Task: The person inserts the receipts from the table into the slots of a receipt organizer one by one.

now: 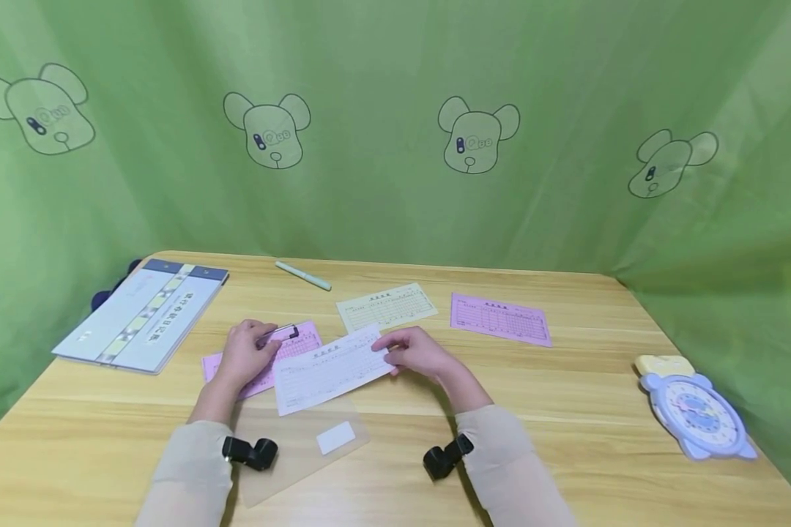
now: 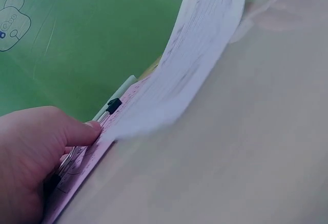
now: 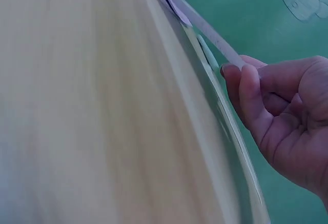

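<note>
My left hand (image 1: 245,356) holds the near-left part of a pink printed form (image 1: 308,338), its thumb beside a metal clip (image 1: 280,333) with black ends. In the left wrist view, the clip (image 2: 114,105) lies along the pink form; what is under it is hidden. Between thumb and fingers, my right hand (image 1: 417,353) pinches the right edge of a white printed form (image 1: 326,369). This white sheet is raised and tilted, partly covering the pink form. Edge-on in the right wrist view, the white form (image 3: 215,37) runs from the right hand (image 3: 287,111) toward the other hand.
A clear plastic folder (image 1: 283,468) with a white label lies near the forearms. Behind are a pale yellow form (image 1: 389,307), another pink form (image 1: 499,320) and a light green pen (image 1: 303,276). A ledger (image 1: 138,315) lies left; a blue toy clock (image 1: 699,417) lies right.
</note>
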`<control>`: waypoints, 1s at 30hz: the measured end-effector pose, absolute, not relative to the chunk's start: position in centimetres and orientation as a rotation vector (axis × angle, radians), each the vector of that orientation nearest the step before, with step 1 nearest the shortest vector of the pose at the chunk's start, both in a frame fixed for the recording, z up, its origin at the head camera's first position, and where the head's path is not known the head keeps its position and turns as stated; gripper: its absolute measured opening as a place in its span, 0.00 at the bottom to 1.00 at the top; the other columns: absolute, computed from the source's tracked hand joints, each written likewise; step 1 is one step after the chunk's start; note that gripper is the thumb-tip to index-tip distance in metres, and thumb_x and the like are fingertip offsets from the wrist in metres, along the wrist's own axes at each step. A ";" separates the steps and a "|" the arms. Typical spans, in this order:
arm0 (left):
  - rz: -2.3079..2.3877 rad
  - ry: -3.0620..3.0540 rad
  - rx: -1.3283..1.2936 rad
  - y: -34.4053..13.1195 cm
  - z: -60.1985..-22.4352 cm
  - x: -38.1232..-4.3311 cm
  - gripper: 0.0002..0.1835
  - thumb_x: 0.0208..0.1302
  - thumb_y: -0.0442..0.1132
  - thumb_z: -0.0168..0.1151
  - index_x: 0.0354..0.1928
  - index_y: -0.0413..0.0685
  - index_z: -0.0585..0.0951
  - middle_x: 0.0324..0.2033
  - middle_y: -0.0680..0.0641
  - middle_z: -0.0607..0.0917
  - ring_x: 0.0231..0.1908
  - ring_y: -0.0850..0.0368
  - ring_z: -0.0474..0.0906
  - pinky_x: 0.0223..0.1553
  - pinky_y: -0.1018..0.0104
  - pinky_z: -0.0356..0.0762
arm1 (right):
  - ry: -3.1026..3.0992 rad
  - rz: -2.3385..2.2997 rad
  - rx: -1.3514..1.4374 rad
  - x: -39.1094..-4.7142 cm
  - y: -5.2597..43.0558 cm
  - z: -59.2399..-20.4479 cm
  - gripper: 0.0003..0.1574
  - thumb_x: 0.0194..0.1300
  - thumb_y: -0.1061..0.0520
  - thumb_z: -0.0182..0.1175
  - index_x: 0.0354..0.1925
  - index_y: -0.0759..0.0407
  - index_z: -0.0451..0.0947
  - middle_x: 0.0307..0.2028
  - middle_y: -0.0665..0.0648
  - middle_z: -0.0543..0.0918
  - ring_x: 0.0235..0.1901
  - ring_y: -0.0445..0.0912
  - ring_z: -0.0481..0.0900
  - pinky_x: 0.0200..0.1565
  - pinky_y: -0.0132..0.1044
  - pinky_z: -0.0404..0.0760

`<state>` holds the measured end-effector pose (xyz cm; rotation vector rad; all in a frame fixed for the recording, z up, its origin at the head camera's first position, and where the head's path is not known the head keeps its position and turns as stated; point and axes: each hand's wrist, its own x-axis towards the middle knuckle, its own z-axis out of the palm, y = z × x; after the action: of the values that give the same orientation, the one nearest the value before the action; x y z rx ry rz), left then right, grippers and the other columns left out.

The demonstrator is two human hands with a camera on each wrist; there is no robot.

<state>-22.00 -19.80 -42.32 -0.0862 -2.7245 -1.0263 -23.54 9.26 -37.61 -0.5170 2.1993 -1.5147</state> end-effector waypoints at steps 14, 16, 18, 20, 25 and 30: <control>-0.951 -2.744 -0.076 -19.8 -42.1 -22.1 0.19 0.53 0.36 0.57 0.48 0.34 0.74 0.42 0.37 0.72 0.45 0.42 0.64 0.46 0.50 0.61 | 2.219 -1.520 -0.493 -23.7 4.3 -39.6 0.17 0.51 0.74 0.53 0.41 0.66 0.77 0.40 0.61 0.75 0.17 0.43 0.72 0.22 0.35 0.76; -0.945 -2.746 -0.075 -19.8 -42.1 -22.1 0.19 0.53 0.36 0.57 0.48 0.34 0.74 0.41 0.37 0.72 0.44 0.42 0.64 0.46 0.50 0.61 | 2.199 -1.555 -0.457 -23.6 3.7 -39.6 0.16 0.51 0.74 0.53 0.40 0.67 0.77 0.38 0.60 0.75 0.18 0.43 0.73 0.23 0.35 0.77; -0.941 -2.741 -0.080 -19.8 -42.1 -22.0 0.19 0.53 0.36 0.58 0.47 0.34 0.74 0.41 0.37 0.72 0.44 0.42 0.64 0.45 0.50 0.62 | 2.182 -1.575 -0.424 -23.4 3.1 -39.7 0.14 0.52 0.73 0.53 0.39 0.68 0.77 0.36 0.59 0.76 0.18 0.43 0.73 0.23 0.34 0.77; -0.943 -2.729 -0.087 -19.8 -42.1 -22.0 0.19 0.52 0.36 0.58 0.47 0.33 0.74 0.40 0.37 0.73 0.43 0.42 0.65 0.45 0.50 0.62 | 2.162 -1.594 -0.388 -23.3 2.5 -39.9 0.13 0.52 0.73 0.53 0.38 0.68 0.77 0.35 0.59 0.76 0.18 0.43 0.74 0.24 0.34 0.77; -0.961 -2.707 -0.112 -19.7 -42.2 -22.0 0.19 0.50 0.35 0.59 0.45 0.33 0.75 0.39 0.37 0.73 0.42 0.42 0.65 0.44 0.51 0.61 | 2.094 -1.646 -0.279 -23.2 1.5 -40.3 0.13 0.52 0.73 0.54 0.38 0.68 0.77 0.34 0.59 0.76 0.19 0.44 0.75 0.25 0.33 0.77; -0.972 -2.710 -0.107 -19.7 -42.1 -22.0 0.19 0.49 0.34 0.59 0.45 0.33 0.75 0.40 0.36 0.73 0.43 0.41 0.65 0.46 0.50 0.61 | 2.004 -1.695 -0.197 -23.4 0.8 -40.5 0.15 0.52 0.73 0.54 0.40 0.68 0.76 0.34 0.60 0.75 0.20 0.44 0.75 0.27 0.33 0.77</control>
<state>-21.97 -19.69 -42.13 -0.1072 -2.7097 -0.9721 -23.43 0.82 -40.45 -0.1974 2.0035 -1.6950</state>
